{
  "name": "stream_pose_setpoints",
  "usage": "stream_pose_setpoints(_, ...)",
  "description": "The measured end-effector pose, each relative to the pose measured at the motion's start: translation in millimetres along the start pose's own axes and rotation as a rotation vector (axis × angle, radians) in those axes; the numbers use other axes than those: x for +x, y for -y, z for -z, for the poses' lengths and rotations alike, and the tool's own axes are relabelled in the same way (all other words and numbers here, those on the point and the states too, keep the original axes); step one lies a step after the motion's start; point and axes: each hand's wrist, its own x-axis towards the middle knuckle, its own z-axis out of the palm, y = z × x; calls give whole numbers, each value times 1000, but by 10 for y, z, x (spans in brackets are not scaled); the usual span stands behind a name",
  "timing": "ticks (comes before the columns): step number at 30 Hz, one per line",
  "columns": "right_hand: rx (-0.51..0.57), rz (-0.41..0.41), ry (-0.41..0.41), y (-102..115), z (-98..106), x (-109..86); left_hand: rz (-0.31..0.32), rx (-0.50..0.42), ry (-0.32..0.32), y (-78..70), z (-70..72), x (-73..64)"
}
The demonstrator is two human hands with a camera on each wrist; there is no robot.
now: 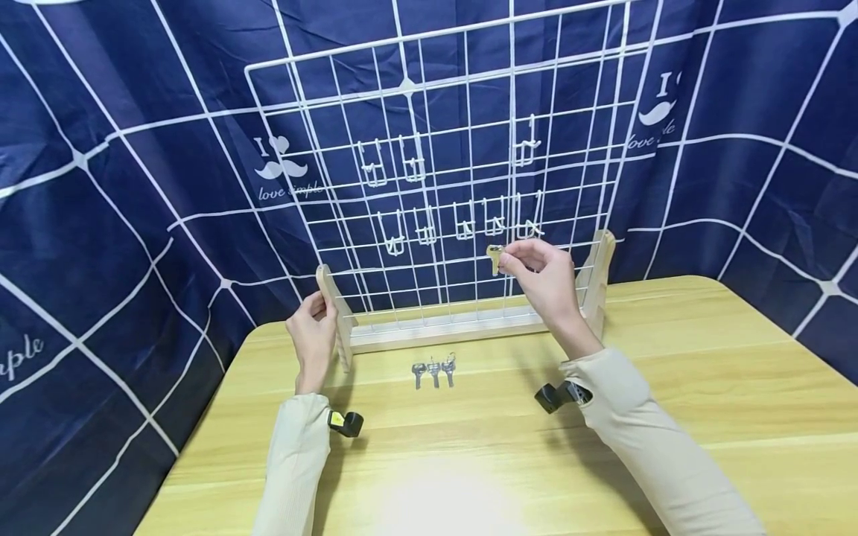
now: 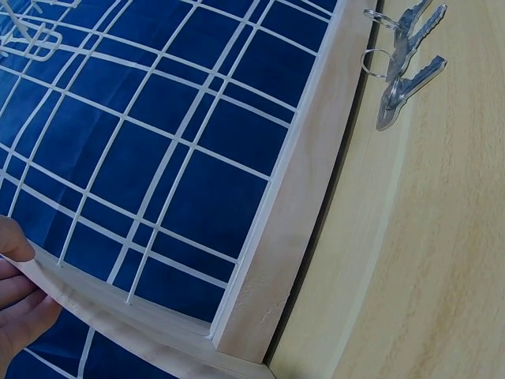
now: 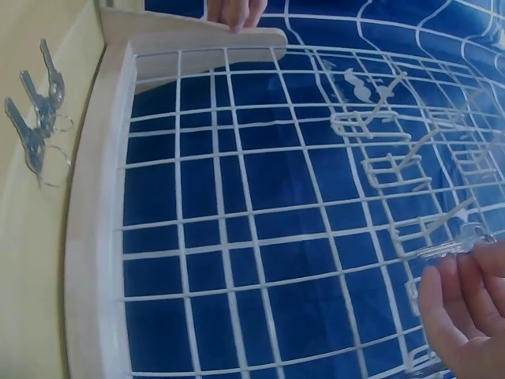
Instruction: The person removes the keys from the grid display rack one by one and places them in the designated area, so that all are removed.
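In my right hand [image 1: 544, 279] a key [image 1: 494, 258] is pinched between thumb and fingertips, held up in front of the white wire grid [image 1: 442, 279] just below its lower row of hooks. The right wrist view shows that key [image 3: 443, 249] close to a hook, its head partly covered by fingers. My left hand [image 1: 313, 331] grips the left wooden side post [image 1: 335, 309] of the grid's stand, thumb on one face and fingers on the other. Three silver keys [image 1: 434, 372] with rings lie side by side on the table before the stand.
Several white wire hooks [image 1: 462, 229] hang on the grid in two rows. A wooden base bar [image 1: 442, 331] joins the left post to the right wooden post [image 1: 596, 275]. Behind stands a dark blue curtain [image 1: 167, 149] with white lines. The wooden table [image 1: 469, 439] spreads in front.
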Motion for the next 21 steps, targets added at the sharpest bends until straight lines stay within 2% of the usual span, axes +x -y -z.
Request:
stream_pose_setpoints(5, 145, -67, 21, -55, -15, -45, 6, 12, -3, -10, 6, -2)
stream_pose_setpoints(8, 188, -83, 17, -94, -25, -66, 8, 8, -5, -14, 7, -3)
stream_pose_setpoints(12, 188, -78, 10, -145, -37, -97, 7, 2, -7, -10, 9, -3)
stream_pose_setpoints(14, 156, -73, -3, -168, -42, -118, 5, 1, -8, -8, 9, -3)
stream_pose_setpoints(18, 100, -9, -66, -213, -64, -155, 3, 2, -5, -11, 7, -3)
stream_pose_setpoints(21, 117, 64, -118, -233, -83, -169, 8, 4, -1, -14, 7, -3)
